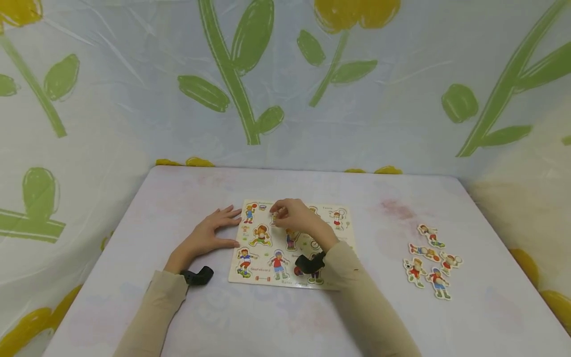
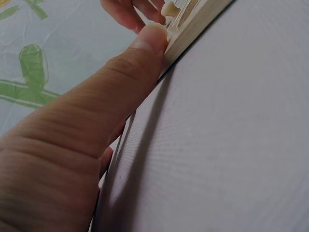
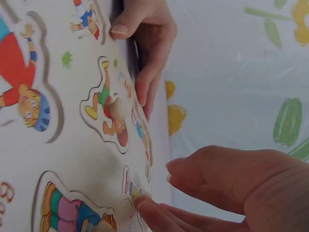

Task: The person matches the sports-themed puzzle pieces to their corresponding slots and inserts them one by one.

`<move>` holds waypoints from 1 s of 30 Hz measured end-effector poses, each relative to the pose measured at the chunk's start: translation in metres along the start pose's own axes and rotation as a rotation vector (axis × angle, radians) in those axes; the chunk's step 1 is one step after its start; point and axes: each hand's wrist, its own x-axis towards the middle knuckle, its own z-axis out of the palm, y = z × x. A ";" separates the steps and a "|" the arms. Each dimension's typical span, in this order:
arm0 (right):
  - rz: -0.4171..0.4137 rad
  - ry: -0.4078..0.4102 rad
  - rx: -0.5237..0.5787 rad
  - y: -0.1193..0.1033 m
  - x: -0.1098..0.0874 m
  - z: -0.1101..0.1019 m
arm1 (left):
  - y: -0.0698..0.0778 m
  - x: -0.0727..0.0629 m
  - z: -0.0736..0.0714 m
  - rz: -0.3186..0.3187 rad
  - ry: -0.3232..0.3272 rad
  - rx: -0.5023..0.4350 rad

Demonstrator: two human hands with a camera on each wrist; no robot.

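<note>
A wooden knob puzzle board (image 1: 263, 258) with sports figures lies on the table. My left hand (image 1: 207, 235) is at the board's left side with fingers spread, and its thumb (image 2: 149, 41) touches the board's edge. Over the upper part of the board is my right hand (image 1: 294, 216). In the right wrist view, one fingertip (image 3: 147, 212) touches a small knob (image 3: 140, 199) on a puzzle piece, while the other visible fingertips stand apart from it. A running-figure piece (image 1: 260, 235) with a pale knob sits in its slot nearby. My right hand and forearm hide part of the board.
Several loose figure pieces (image 1: 415, 272) lie to the right of the board on the white table (image 1: 276, 322). Flower-patterned cloth (image 1: 379, 114) stands behind the table and along both sides.
</note>
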 end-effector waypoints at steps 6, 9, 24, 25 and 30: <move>-0.038 0.017 0.023 -0.002 -0.023 -0.008 | -0.002 0.000 0.002 0.006 0.006 -0.001; -0.060 0.050 -0.009 -0.003 -0.039 -0.018 | -0.002 0.001 0.003 0.010 0.009 -0.003; -0.055 0.191 -0.171 0.035 -0.116 -0.059 | -0.001 -0.003 0.000 0.010 0.012 0.006; -0.046 0.203 -0.179 0.038 -0.121 -0.062 | 0.000 -0.002 0.000 0.009 0.010 0.000; 0.020 0.270 -0.237 0.052 -0.150 -0.072 | 0.000 0.000 0.003 0.010 0.011 -0.007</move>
